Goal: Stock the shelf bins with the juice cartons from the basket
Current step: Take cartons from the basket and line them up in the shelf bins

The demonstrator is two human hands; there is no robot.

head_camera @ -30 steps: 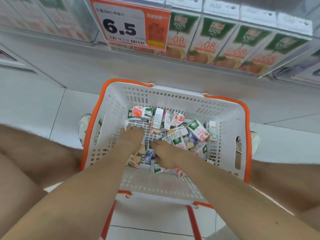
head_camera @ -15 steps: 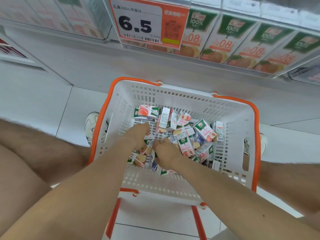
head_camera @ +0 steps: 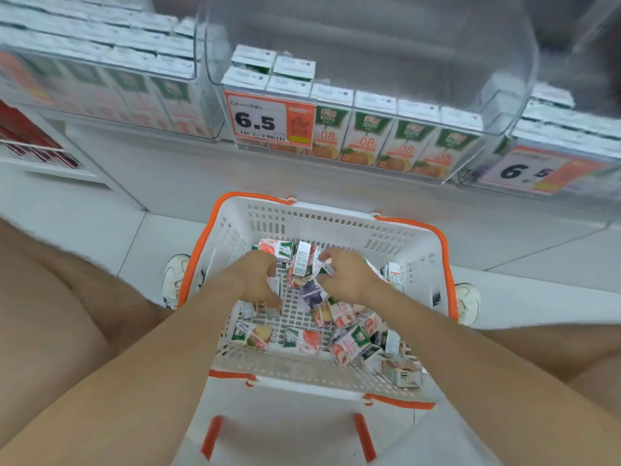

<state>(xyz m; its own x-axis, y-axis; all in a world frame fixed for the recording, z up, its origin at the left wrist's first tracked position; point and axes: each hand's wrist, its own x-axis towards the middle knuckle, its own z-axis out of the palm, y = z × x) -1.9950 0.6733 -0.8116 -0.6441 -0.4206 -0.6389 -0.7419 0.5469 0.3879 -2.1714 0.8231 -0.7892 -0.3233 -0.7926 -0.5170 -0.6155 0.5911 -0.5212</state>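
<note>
Gathering in the basket [head_camera: 413, 225], left hand [head_camera: 255, 280] and right hand [head_camera: 349, 277] each clamped on juice cartons [head_camera: 301, 265] (more loose toward 5 o'clock), next likely a lift to the half-empty shelf bin [head_camera: 437, 62] at 12 o'clock.

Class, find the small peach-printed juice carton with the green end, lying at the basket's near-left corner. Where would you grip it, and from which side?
Pinch the small peach-printed juice carton across its long sides, coming straight down from above. It lies flat on the white plastic basket's grid floor, nothing rests on it, and bare grid shows beside it for the fingers.
</note>
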